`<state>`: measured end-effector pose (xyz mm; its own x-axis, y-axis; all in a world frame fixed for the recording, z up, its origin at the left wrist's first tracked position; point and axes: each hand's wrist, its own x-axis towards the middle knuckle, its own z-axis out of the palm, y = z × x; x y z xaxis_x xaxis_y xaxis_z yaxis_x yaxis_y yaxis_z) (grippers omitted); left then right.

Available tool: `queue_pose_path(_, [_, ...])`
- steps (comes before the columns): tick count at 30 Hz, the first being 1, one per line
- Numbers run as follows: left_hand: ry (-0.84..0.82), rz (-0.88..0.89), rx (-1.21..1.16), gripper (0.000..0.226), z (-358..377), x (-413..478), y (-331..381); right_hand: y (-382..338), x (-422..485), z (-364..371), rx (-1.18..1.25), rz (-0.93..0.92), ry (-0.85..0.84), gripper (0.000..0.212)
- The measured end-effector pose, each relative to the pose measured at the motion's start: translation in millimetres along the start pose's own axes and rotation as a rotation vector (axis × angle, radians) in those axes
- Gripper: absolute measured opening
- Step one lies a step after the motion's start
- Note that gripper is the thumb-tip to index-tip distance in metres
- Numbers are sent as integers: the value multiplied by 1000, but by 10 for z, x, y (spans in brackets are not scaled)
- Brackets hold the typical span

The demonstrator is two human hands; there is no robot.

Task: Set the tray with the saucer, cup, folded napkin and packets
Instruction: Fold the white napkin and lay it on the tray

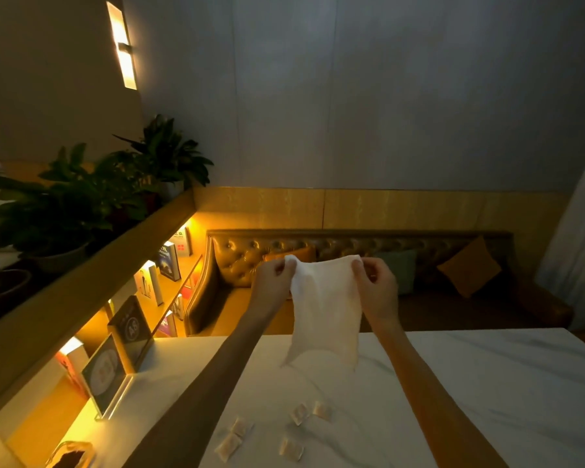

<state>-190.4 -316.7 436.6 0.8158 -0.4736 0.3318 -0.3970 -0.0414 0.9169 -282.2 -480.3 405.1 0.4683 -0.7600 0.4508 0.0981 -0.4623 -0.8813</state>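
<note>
Centrally, one white napkin (325,309), unfolded, hangs in the air above the far edge of the marble table (487,383). Left hand (271,282) pinches its upper left corner; right hand (379,288) pinches the upper right. Five small packets (299,413) lie scattered on the table nearer the person. Beyond: leather sofa (318,251), lit bookshelf (156,282).

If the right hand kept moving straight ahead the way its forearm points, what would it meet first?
Probably nothing nearby: the right hand holds the napkin up above the table, pointing forward past its far edge. Beyond lies open space, then the tufted sofa, though depth is hard to judge.
</note>
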Motion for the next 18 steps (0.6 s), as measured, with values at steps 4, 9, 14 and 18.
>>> queue_pose_path(4, [41, 19, 11, 30, 95, -21, 37, -70, 3, -70, 118, 158, 93, 17])
queue_pose_path(9, [-87, 80, -21, 30, 430, -126, 134, -278, -299, 189, -2, -192, 26, 14])
queue_pose_path(14, [-185, 133, -56, 31, 428, -169, 160, -310, -407, 168, -215, -418, 218, 22])
queue_pose_path(18, [-257, 179, -43, 34, 398, -143, 187, -307, -407, 180, -302, -534, 268, 23])
